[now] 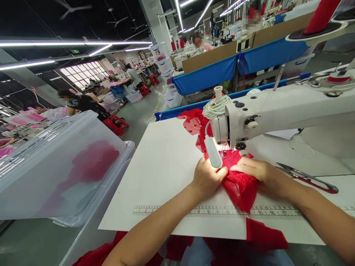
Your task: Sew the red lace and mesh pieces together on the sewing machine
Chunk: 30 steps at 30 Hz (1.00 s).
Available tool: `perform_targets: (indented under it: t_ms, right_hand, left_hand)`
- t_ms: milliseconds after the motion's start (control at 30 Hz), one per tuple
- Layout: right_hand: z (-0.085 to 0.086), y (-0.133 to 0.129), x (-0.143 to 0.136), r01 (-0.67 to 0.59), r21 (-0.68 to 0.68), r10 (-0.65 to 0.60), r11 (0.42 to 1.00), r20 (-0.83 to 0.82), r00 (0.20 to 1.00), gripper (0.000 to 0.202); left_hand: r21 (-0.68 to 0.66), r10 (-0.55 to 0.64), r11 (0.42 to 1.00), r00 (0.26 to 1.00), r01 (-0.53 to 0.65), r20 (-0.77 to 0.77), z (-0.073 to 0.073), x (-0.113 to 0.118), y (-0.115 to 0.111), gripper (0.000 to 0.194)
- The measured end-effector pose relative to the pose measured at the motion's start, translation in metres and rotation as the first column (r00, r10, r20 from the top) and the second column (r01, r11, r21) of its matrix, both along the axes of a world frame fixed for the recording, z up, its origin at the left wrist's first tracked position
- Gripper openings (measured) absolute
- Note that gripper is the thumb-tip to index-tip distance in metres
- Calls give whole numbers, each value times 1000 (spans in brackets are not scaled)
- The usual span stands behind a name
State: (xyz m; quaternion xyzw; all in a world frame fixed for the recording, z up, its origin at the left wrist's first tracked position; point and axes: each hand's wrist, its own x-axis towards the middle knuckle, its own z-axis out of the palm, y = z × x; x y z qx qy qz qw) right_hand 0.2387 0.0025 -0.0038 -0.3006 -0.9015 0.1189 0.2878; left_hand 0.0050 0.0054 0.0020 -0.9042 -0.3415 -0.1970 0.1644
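Observation:
Sheer red lace fabric point(240, 186) lies under the needle area of a white sewing machine point(266, 101), its front corner hanging over the printed ruler. My left hand point(208, 178) is closed on the fabric's left edge, thumb pressed down, just below a small lit lamp point(213, 152). On the other side, my right hand point(263, 177) grips the fabric with thumb and forefinger; its other fingers are curled and partly hidden. More red fabric point(195, 123) is bunched behind the needle. Thread snips point(310, 179) with a red handle lie right of my right hand.
A printed ruler point(199, 212) runs along the front of the white table point(155, 166). A separate red piece point(264, 234) drapes over the front edge. Clear plastic bins point(63, 173) stand at left. A thread cone point(321, 16) rises at upper right. People sit at other tables behind.

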Motion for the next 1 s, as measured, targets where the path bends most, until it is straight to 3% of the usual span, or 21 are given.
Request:
perform_targets:
  t_ms: [200, 433, 667, 800, 1000]
  right_hand:
    - [-13, 1, -1, 62, 114, -68, 992, 55, 996, 18]
    - [-18, 3, -6, 113, 251, -126, 961, 34, 992, 12]
    - [-21, 0, -8, 142, 260, -168, 955, 82, 982, 19]
    - [-19, -2, -8, 176, 295, -205, 939, 72, 976, 28]
    - [-14, -4, -7, 162, 302, -206, 939, 119, 971, 21]
  left_hand:
    - [67, -42, 997, 999, 41, 12, 2, 5, -7, 29]
    - [31, -23, 999, 999, 24, -27, 9, -1, -19, 25]
    - [12, -37, 999, 992, 39, -117, 1, -7, -20, 34]
    - [66, -23, 997, 997, 28, -80, 0, -6, -21, 31]
    - [60, -17, 998, 997, 21, -70, -2, -5, -21, 29]
